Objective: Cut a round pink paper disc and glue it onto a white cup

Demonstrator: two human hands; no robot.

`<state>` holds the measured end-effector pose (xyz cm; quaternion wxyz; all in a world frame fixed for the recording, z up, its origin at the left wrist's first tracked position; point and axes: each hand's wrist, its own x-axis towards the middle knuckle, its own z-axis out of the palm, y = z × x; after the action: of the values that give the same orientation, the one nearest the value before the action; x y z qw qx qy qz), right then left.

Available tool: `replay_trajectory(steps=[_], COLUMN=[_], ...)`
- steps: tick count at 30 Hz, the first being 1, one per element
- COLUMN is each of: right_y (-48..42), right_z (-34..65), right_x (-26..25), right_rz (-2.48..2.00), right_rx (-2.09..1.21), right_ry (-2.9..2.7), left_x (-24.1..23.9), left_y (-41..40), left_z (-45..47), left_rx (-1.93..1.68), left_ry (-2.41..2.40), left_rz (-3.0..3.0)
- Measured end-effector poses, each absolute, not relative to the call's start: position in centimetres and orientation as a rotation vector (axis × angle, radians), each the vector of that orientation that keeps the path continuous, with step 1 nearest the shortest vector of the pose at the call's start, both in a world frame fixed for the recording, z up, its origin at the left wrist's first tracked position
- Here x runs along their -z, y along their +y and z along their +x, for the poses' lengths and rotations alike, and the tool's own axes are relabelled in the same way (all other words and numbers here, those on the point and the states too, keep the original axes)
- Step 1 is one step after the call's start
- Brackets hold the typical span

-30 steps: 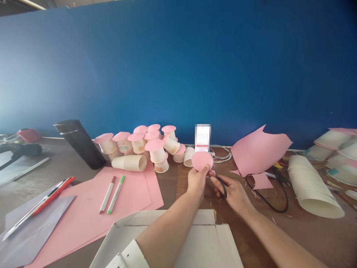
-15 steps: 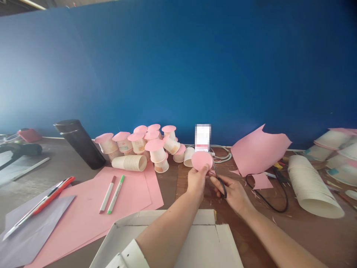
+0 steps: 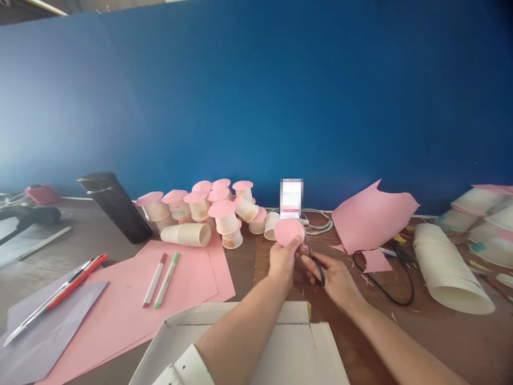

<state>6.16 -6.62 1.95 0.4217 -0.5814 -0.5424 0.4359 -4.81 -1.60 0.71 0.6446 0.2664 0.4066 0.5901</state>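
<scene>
Between thumb and fingers, my left hand [image 3: 282, 262] pinches a round pink paper disc [image 3: 287, 232] and holds it up over the table. My right hand [image 3: 334, 278] is closed round the black handles of a pair of scissors [image 3: 318, 267]. The blades point up and lie along the right edge of the disc; whether they bite into the paper I cannot tell. Behind the disc a phone-like lit screen [image 3: 291, 198], blurred out, leans upright. A small white paper cup [image 3: 271, 225] lies on its side just left of the disc.
Paper cups with pink disc tops [image 3: 223, 216] stand left of centre beside a black flask [image 3: 116, 208]. Markers [image 3: 166, 280] and a utility knife [image 3: 60, 294] lie on coloured sheets. A cup stack [image 3: 449, 267], a cut pink sheet [image 3: 368, 219] and a black cable [image 3: 411, 291] are right.
The pink disc and the scissors have shifted very slightly to the left. Both hands keep their hold, and everything else looks the same.
</scene>
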Motion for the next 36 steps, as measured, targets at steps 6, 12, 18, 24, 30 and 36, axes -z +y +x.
replay_trajectory(steps=[6, 12, 18, 24, 30, 36], right_y=[-6.7, -6.6, -6.5, -6.5, -6.6, -6.4], right_z=[6.0, 6.1, 6.2, 6.2, 6.2, 6.4], right_x=[-2.1, -2.2, -2.0, -2.1, -2.3, -1.7], right_rz=[-1.454, -1.451, -1.445, -1.469, -1.466, -1.453], right_rx=[-1.089, -1.102, -1.079, -1.061, -1.035, -1.082], right_ry=[-1.358, -1.344, -1.346, -1.376, -1.404, -1.355], left_x=[-0.7, -1.2, -1.3, -1.5, -1.7, -1.6], left_y=[-1.6, -1.9, -2.0, -2.0, -2.1, -2.0], left_z=[-4.9, -5.0, -5.1, -5.1, -5.1, -5.1], left_rx=[-1.324, -1.304, -1.316, -1.318, -1.318, -1.313], left_ry=[0.971, 0.986, 1.009, 0.995, 0.988, 0.981], left_rz=[0.656, 0.704, 0.722, 0.697, 0.688, 0.686])
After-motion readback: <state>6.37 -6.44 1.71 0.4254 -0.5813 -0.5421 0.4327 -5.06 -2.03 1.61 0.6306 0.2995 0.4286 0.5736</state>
